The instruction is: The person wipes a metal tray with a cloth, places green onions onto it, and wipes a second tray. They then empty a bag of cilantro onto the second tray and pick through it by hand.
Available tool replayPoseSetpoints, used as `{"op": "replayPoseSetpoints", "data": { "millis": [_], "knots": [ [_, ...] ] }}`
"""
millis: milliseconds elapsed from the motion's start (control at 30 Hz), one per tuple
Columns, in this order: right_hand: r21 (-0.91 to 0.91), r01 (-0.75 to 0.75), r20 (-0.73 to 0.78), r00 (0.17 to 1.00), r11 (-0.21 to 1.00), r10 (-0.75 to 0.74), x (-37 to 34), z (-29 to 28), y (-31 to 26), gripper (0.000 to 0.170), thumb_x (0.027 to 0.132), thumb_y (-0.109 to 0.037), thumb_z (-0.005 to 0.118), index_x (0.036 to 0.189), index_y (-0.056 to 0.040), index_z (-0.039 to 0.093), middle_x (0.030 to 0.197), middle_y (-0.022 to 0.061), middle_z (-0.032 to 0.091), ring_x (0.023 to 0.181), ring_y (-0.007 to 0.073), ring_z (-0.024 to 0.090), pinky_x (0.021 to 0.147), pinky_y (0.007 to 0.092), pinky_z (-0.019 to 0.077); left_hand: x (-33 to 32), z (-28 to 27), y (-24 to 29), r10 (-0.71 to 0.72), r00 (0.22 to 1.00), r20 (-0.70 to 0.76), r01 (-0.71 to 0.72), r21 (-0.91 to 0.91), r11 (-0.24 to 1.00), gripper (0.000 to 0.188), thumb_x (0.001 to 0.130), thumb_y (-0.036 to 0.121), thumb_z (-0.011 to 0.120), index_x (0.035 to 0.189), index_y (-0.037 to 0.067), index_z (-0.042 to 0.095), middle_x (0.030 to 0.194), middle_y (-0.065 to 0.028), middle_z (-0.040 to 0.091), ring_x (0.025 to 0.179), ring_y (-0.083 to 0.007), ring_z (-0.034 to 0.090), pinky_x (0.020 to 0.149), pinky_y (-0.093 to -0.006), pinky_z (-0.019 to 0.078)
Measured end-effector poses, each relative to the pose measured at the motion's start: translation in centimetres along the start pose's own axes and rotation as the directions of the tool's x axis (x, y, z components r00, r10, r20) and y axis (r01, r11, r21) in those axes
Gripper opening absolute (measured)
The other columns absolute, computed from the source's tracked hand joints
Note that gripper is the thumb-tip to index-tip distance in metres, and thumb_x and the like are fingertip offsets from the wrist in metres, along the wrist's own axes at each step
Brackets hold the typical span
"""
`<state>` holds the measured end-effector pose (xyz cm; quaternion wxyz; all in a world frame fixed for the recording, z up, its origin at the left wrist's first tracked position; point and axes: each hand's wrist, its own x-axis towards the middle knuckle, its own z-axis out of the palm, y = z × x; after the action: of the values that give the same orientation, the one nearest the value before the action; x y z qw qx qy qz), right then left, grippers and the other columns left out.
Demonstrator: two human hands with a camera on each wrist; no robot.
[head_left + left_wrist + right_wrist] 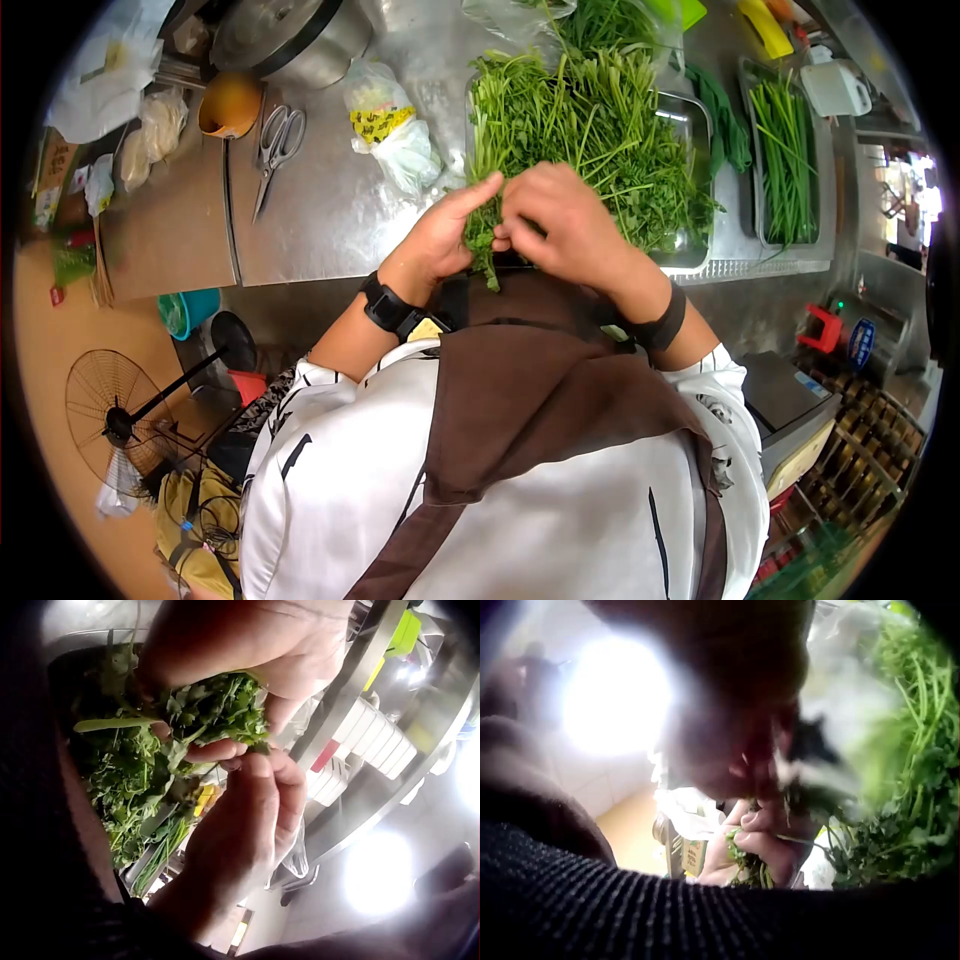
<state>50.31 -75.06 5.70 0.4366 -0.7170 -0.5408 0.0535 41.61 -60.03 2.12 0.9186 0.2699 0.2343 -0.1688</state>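
My left hand (437,238) grips a small bunch of cilantro (217,712), its fingers curled round the stems and its thumb pointing up in the head view. Leaves hang below that hand over the counter's front edge. Close beside it, my right hand (562,215) has its thumb and fingertips together at the edge of the bunch, pinching the leaves in the left wrist view. Right behind both hands a large heap of cilantro (600,140) fills a metal tray (695,262). The right wrist view is dark and blurred over the near hand.
Scissors (280,150) lie on the steel counter (310,215) at the left, near a tied plastic bag (405,155) and a big pot (290,40). A second tray holds long green stalks (785,150) at the right. A fan (118,425) stands on the floor.
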Motion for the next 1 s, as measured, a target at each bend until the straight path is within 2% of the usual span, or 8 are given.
{"op": "replayPoseSetpoints", "data": {
  "millis": [100, 167, 233, 333, 500, 700, 767, 1000],
  "knots": [
    [0.002, 0.031, 0.066, 0.997, 1.0, -0.031, 0.1, -0.7, 0.3, 0.004, 0.073, -0.006, 0.061, 0.075, -0.0057, 0.057, 0.078, 0.0079, 0.056, 0.073, 0.027, 0.055, 0.067, 0.0356, 0.0436, 0.0, -0.4, 0.1, -0.034, 0.999, -0.003, 0.034, 0.069, 0.997, 0.02, 0.09, 0.023, 0.057, 0.093, 0.003, 0.055, 0.076, -0.0036, 0.053, 0.06, -0.0122, 0.048, 0.051, -0.0245, 0.0387],
    [0.316, -0.258, -0.13, 0.941, 0.913, 0.311, 0.0, -0.7, 2.9, 0.009, 0.078, -0.011, 0.062, 0.079, -0.0026, 0.061, 0.077, 0.0086, 0.057, 0.07, 0.025, 0.057, 0.063, 0.0343, 0.0448, -0.4, -0.7, 0.1, -0.035, 0.999, -0.02, 0.036, 0.04, 0.999, 0.018, 0.089, 0.019, 0.058, 0.097, 0.004, 0.055, 0.075, -0.0031, 0.05, 0.058, -0.0121, 0.046, 0.051, -0.0247, 0.0373],
    [0.012, -0.437, -0.108, 0.894, 0.899, 0.436, 1.2, -0.6, 6.0, 0.015, 0.081, -0.016, 0.06, 0.087, -0.0027, 0.064, 0.081, 0.0111, 0.06, 0.072, 0.0257, 0.059, 0.063, 0.0335, 0.0469, -1.4, -0.3, 0.4, -0.063, 0.989, -0.133, 0.086, 0.183, 0.979, 0.018, 0.087, 0.018, 0.059, 0.094, 0.002, 0.055, 0.073, -0.0016, 0.047, 0.056, -0.0111, 0.044, 0.05, -0.0244, 0.0358],
    [-0.153, -0.361, -0.104, 0.932, 0.92, 0.348, 2.7, 1.8, 10.6, 0.016, 0.081, -0.018, 0.059, 0.089, -0.0047, 0.064, 0.084, 0.0115, 0.061, 0.078, 0.027, 0.061, 0.068, 0.0367, 0.0484, -2.6, -0.2, 0.5, -0.052, 0.993, -0.106, 0.074, 0.218, 0.973, 0.02, 0.089, 0.022, 0.057, 0.092, 0.002, 0.055, 0.072, -0.0015, 0.045, 0.056, -0.0112, 0.044, 0.049, -0.025, 0.035],
    [-0.635, -0.282, 0.071, 0.906, 0.719, 0.418, 5.1, 4.4, 13.4, 0.018, 0.078, -0.023, 0.062, 0.086, -0.0075, 0.065, 0.089, 0.0129, 0.059, 0.087, 0.0283, 0.06, 0.074, 0.0404, 0.0482, -3.5, -1.3, 0.1, 0.009, 0.998, -0.067, -0.001, 0.12, 0.993, 0.025, 0.093, 0.027, 0.05, 0.085, 0.003, 0.055, 0.082, -0.0058, 0.05, 0.062, -0.0138, 0.046, 0.05, -0.0255, 0.0362],
    [-0.427, -0.402, -0.101, 0.911, 0.81, 0.399, 4.5, 4.0, 15.1, 0.013, 0.077, -0.019, 0.059, 0.082, -0.009, 0.065, 0.079, 0.0126, 0.059, 0.073, 0.0317, 0.06, 0.064, 0.0424, 0.0482, -3.9, -1.9, 0.2, 0.068, 0.995, -0.07, -0.059, 0.124, 0.991, 0.028, 0.094, 0.028, 0.047, 0.081, 0.005, 0.054, 0.095, -0.0106, 0.056, 0.067, -0.015, 0.047, 0.051, -0.0242, 0.0374],
    [-0.116, -0.515, -0.164, 0.853, 0.849, 0.495, 4.2, 2.4, 14.5, 0.014, 0.076, -0.021, 0.06, 0.082, -0.0093, 0.065, 0.079, 0.0119, 0.058, 0.072, 0.032, 0.058, 0.064, 0.0421, 0.0469, -4.0, -2.1, 0.2, 0.07, 0.996, -0.062, -0.064, 0.093, 0.994, 0.027, 0.094, 0.028, 0.047, 0.082, 0.005, 0.054, 0.094, -0.0101, 0.056, 0.067, -0.0149, 0.047, 0.051, -0.0241, 0.0375],
    [-0.324, -0.522, -0.266, 0.851, 0.789, 0.454, 1.2, -0.2, 14.4, 0.013, 0.077, -0.02, 0.06, 0.079, -0.007, 0.063, 0.081, 0.0114, 0.057, 0.072, 0.0319, 0.057, 0.063, 0.0417, 0.046, -3.0, -1.8, 0.2, 0.036, 0.997, -0.065, -0.032, 0.052, 0.998, 0.025, 0.092, 0.028, 0.052, 0.085, 0.003, 0.056, 0.088, -0.0112, 0.059, 0.067, -0.0149, 0.049, 0.052, -0.0254, 0.0393]
  ]
}}
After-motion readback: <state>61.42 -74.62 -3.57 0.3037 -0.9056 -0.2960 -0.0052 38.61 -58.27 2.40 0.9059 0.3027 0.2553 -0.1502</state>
